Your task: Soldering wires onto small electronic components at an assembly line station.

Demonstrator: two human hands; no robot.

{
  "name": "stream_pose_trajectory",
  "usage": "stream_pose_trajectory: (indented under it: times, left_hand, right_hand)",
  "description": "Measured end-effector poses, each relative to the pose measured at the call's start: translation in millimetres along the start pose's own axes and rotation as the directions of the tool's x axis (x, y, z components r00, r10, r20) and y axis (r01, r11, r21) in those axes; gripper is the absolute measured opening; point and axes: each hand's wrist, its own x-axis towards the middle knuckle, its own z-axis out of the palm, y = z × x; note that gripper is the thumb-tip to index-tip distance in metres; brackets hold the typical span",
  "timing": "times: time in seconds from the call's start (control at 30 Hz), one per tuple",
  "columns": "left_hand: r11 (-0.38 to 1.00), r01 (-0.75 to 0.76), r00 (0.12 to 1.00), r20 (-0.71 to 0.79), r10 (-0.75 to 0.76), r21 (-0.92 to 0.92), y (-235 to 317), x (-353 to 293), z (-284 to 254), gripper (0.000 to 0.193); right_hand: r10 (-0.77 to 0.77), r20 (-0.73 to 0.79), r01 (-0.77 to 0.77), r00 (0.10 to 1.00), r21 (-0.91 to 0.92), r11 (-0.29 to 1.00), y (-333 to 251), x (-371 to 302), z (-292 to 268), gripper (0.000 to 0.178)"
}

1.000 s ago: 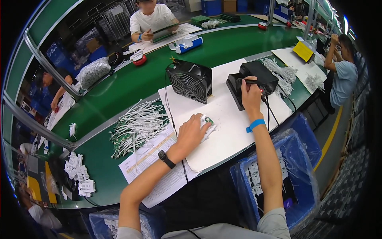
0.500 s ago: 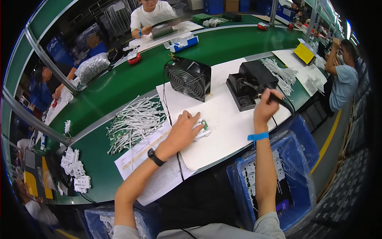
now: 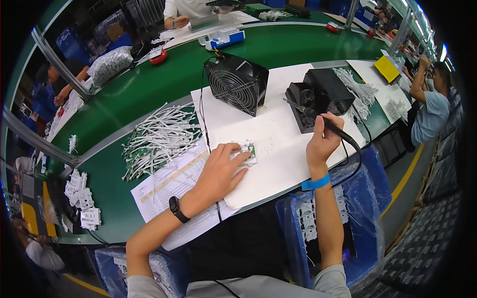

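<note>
My left hand point(image 3: 221, 171) lies on the white board, fingers stretched over a small white plastic housing with a green circuit board point(image 3: 251, 150). Its fingertips touch the housing and partly cover it; the thumb stands apart. My right hand point(image 3: 323, 146) is closed around the black handle of a soldering iron point(image 3: 344, 135). The iron's metal tip points left, in front of the black iron stand point(image 3: 304, 121); whether it touches the stand I cannot tell. Several white wires with green boards point(image 3: 161, 139) lie heaped left of my left hand.
A black fan point(image 3: 238, 84) stands behind the housing. Beside the stand is a black box-shaped unit point(image 3: 328, 89), its cable looping near my right wrist. Printed sheets point(image 3: 174, 198) lie under my left forearm. Lined blue bins point(image 3: 367, 233) stand below the table edge. Co-workers sit across and right.
My right hand has moved down and left with the soldering iron, whose tip is now clearer of the stand. My left fingers have drawn in over the housing. The whole view has shifted slightly.
</note>
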Motion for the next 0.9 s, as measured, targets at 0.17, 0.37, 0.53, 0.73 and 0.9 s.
stream_pose_trajectory:
  times: [0.17, 0.37, 0.53, 0.73, 0.9]
  left_hand:
    - [0.998, -0.005, 0.999, -0.032, 0.007, 0.06, -2.2, -0.4, 10.2, 0.038]
    - [0.999, 0.009, 0.995, -0.098, -0.004, 0.054, -6.1, -1.5, 14.0, 0.035]
    - [0.999, 0.005, 0.995, -0.104, -0.001, 0.042, -9.7, 2.5, 13.0, 0.033]
    - [0.998, -0.026, 0.993, -0.112, 0.033, 0.063, -12.6, 2.7, 12.5, 0.036]
    - [0.999, -0.007, 0.996, -0.089, 0.012, 0.048, -13.5, 3.5, 14.8, 0.034]
  right_hand:
    - [0.111, 0.102, -0.117, 0.989, 0.055, 0.992, 11.4, -25.2, -4.1, 0.013]
    - [0.223, 0.206, -0.255, 0.953, 0.147, 0.956, 3.6, -33.9, -3.9, 0.01]
    - [0.185, 0.267, -0.22, 0.946, 0.106, 0.97, 10.9, -34.7, -7.2, 0.012]
    - [0.161, 0.386, -0.207, 0.908, 0.08, 0.975, 12.5, -36.4, -5.7, 0.011]
    - [0.149, 0.407, -0.197, 0.901, 0.078, 0.977, 11.4, -35.9, -8.8, 0.011]
